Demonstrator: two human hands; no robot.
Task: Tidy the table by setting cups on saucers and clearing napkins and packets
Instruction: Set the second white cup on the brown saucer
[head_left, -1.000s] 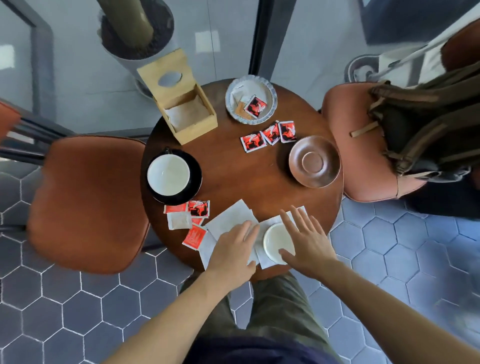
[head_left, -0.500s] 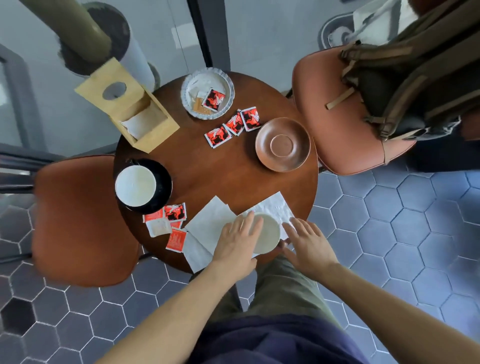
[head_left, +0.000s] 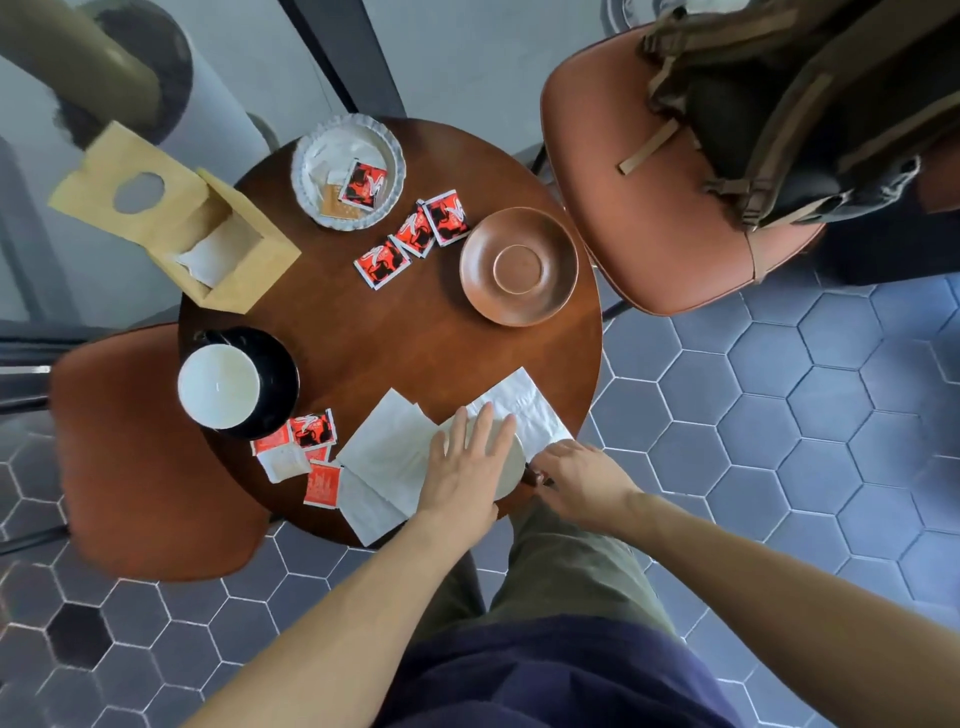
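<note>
A cup (head_left: 513, 464) with a pale inside stands on a white napkin (head_left: 525, 408) at the near edge of the round wooden table (head_left: 363, 343). My left hand (head_left: 467, 467) lies flat across its top, fingers straight. My right hand (head_left: 576, 475) pinches the cup's dark handle at its right side. A bare brown saucer (head_left: 519, 267) sits at the far right. At the left, a white cup (head_left: 218, 384) rests on a black saucer (head_left: 284, 371). More napkins (head_left: 384, 454) and red packets (head_left: 311, 431) lie near my left hand.
Three red packets (head_left: 413, 236) lie mid-table near a grey fluted dish (head_left: 311, 156) holding packets. A cardboard napkin box (head_left: 176, 218) stands far left. Brown chairs flank the table (head_left: 140, 457); the right one (head_left: 649, 197) carries a backpack (head_left: 795, 104).
My left hand has slid from the napkins onto the top of the cup. My right hand came off the cup's top and curled round its handle. The view shifted.
</note>
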